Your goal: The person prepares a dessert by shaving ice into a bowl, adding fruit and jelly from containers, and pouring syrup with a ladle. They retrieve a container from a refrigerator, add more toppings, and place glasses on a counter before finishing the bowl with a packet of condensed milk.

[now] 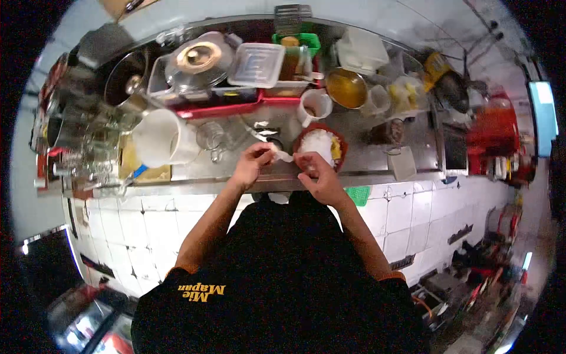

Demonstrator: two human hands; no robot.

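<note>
My left hand [252,164] and my right hand [315,174] meet at the front edge of a steel counter [194,186]. Both pinch a small white piece [283,156], plastic or paper, stretched between the fingertips. Just behind my right hand stands a red bowl [341,146] with a white heap and something yellow in it. My black shirt fills the bottom of the view.
A white jug [162,138] and a glass mug [212,138] stand left of my hands. Behind are a white cup [312,106], a metal bowl of orange liquid [348,88], and a red tray [224,110] with lidded containers. White tiles [153,224] face the counter.
</note>
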